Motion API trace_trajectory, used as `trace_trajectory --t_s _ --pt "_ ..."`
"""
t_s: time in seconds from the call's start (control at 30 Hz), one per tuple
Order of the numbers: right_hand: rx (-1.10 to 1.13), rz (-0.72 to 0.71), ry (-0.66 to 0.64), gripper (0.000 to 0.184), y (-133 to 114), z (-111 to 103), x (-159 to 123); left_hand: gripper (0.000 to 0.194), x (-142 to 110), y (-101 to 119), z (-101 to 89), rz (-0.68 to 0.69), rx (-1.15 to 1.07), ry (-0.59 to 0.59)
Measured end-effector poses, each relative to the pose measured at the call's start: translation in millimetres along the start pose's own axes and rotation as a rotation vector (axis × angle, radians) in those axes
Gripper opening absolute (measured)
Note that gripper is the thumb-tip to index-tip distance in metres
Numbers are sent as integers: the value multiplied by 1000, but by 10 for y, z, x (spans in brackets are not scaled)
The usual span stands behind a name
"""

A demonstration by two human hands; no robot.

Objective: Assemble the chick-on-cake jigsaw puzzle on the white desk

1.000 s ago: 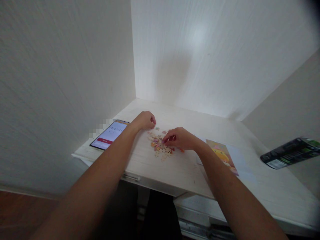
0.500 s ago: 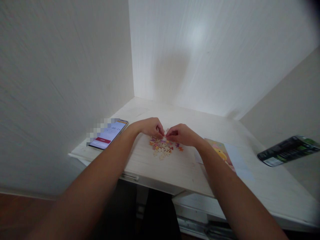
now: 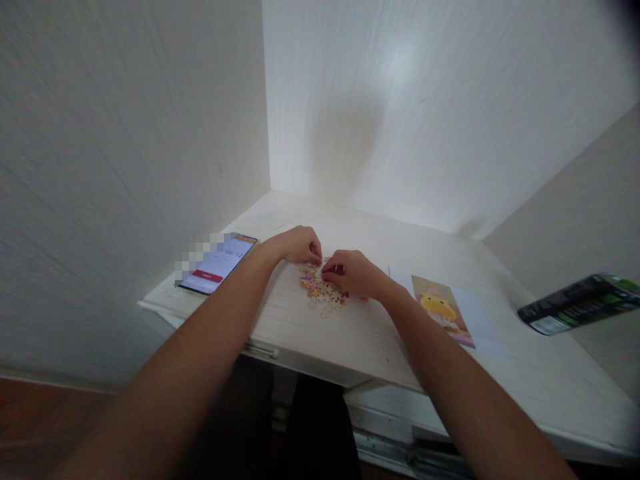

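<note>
A loose heap of small jigsaw puzzle pieces (image 3: 325, 297), some cream and some pink, orange or purple, lies on the white desk (image 3: 300, 333). At the heap's far left edge, my left hand (image 3: 304, 245) has its fingertips pinched together; what they hold, if anything, is too small to make out. My right hand (image 3: 350, 272) reaches over the right side of the heap, thumb and fingers curled into a pinch. Whether a piece sits between those fingertips is hidden. The two hands are a short gap apart.
A phone (image 3: 217, 265) showing a running timer lies left of my left forearm. Right of my right forearm is a sheet with a printed picture of a yellow toy figure (image 3: 443, 310). A dark green can (image 3: 580, 303) lies at the far right. Panels enclose the desk.
My hands, whose fingertips met over the heap, have moved apart. The left went slightly up and left, the right slightly down and left. More of the printed picture shows.
</note>
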State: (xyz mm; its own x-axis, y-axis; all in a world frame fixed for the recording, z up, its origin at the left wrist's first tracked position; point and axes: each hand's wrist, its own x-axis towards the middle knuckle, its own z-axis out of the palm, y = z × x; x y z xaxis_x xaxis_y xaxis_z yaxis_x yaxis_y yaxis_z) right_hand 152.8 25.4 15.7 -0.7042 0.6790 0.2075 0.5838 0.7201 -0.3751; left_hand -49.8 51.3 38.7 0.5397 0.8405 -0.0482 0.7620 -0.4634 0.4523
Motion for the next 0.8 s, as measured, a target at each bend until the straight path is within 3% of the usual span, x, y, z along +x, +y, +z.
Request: trace_trajectory --t_s 0.17,0.37,0.47,0.67,0.8 --pt "3 30 -36 10 -3 -45 -27 20 -63 -76 -92 -34 7 -8" --pt "-10 67 -90 10 -46 -110 -58 40 -185 -200 -226 -56 -41 -150" --pt "1 77 -87 8 -47 -99 -67 35 -193 -204 -224 -66 -51 -175" --pt "-21 26 41 13 -37 -67 -34 27 -174 -196 -210 -72 -29 -117" --pt "-44 -44 35 17 -69 -71 -31 26 -149 -219 -199 -81 2 -20"
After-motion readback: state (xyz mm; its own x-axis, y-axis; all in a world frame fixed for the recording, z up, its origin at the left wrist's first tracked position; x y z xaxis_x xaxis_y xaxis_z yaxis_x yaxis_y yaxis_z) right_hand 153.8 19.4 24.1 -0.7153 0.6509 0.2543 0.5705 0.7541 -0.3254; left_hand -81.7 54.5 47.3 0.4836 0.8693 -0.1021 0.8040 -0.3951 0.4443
